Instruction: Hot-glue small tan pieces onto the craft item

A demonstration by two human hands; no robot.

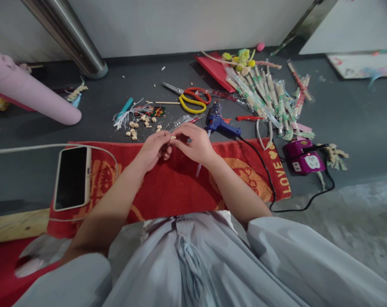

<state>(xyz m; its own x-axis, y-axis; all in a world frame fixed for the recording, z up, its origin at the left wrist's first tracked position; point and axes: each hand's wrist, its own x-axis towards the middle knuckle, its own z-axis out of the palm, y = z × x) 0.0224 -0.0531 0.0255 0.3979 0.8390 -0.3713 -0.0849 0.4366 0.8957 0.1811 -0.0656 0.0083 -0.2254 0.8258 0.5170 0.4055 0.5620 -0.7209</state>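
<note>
My left hand [155, 147] and my right hand [195, 143] meet over the far edge of a red towel [167, 187]. Between their fingertips they pinch a small pale wooden piece [173, 137]. A clear thin stick [199, 169] pokes out below my right hand, but I cannot tell whether that hand grips it. More small wooden pieces [134, 130] lie scattered on the dark floor just beyond my left hand. A blue glue gun [219, 123] lies just past my right hand.
Yellow and red scissors [190, 100], wrapped chopsticks [270, 100], a red folder [215, 68] and pompoms [241, 57] lie farther out. A phone [72, 177] sits on the towel's left end. A purple power socket [304, 157] is at right, a pink roll [30, 91] at left, a metal post [71, 38] behind.
</note>
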